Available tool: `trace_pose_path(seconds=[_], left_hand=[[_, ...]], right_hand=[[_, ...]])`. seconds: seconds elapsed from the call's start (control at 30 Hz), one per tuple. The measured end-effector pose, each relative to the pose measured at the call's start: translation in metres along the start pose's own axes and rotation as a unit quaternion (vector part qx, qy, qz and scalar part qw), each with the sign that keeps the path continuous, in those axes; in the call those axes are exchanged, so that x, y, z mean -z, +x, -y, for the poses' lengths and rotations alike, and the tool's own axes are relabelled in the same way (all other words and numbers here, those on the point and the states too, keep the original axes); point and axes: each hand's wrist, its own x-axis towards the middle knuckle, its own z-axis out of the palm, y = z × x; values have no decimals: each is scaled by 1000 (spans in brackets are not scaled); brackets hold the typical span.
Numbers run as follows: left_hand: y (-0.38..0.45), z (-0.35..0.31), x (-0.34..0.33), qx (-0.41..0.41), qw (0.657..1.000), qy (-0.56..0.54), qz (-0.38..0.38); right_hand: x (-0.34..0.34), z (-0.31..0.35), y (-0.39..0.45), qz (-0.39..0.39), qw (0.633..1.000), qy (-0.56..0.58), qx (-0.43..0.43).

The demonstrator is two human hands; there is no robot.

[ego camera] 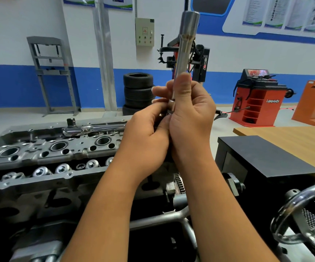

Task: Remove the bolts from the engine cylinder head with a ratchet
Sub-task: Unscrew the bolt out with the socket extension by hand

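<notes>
I hold a long chrome socket extension (186, 44) upright in front of me, its wide end at the top. My right hand (190, 114) is wrapped around its lower shaft. My left hand (149, 133) presses against the right and pinches a small part at the extension's bottom end, mostly hidden by fingers. The grey engine cylinder head (45, 159) lies at the left, with round bores and valve springs showing. A chrome ratchet (94, 128) rests flat along the head's far edge, its square drive pointing up, untouched.
A black box (266, 157) stands at the right, beside a wooden tabletop (294, 137). A chrome handwheel (304, 214) sits at the lower right. Stacked tyres (138, 91), a red wheel balancer (256, 99) and a grey press frame (52, 72) stand on the floor behind.
</notes>
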Motion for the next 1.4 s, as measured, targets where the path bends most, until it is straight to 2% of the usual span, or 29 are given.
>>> trace_pose_path(seconds=[0.27, 0.4, 0.47, 0.63, 0.77, 0.9, 0.97, 1.27, 1.4], left_hand=[[1, 3, -4, -12, 997, 18, -69], [0, 2, 1, -4, 1000, -2, -5], [0, 2, 2, 8, 1000, -29, 3], [4, 7, -1, 3, 998, -2, -69], [4, 9, -4, -7, 996, 29, -85], [1, 4, 0, 10, 1000, 16, -8], [1, 2, 1, 18, 1000, 17, 8], [0, 7, -6, -3, 990, 91, -110], [2, 7, -3, -9, 995, 84, -48]], right_hand=[[1, 4, -4, 6, 999, 33, -31], [0, 2, -3, -5, 1000, 6, 12], [-1, 2, -2, -7, 1000, 1, 8], [-1, 3, -3, 8, 999, 14, -44], [1, 3, -4, 0, 999, 19, -36], [1, 2, -2, -10, 1000, -18, 0], [1, 1, -1, -4, 1000, -27, -10], [3, 3, -1, 3, 1000, 3, -16], [3, 1, 2, 0, 1000, -14, 10]])
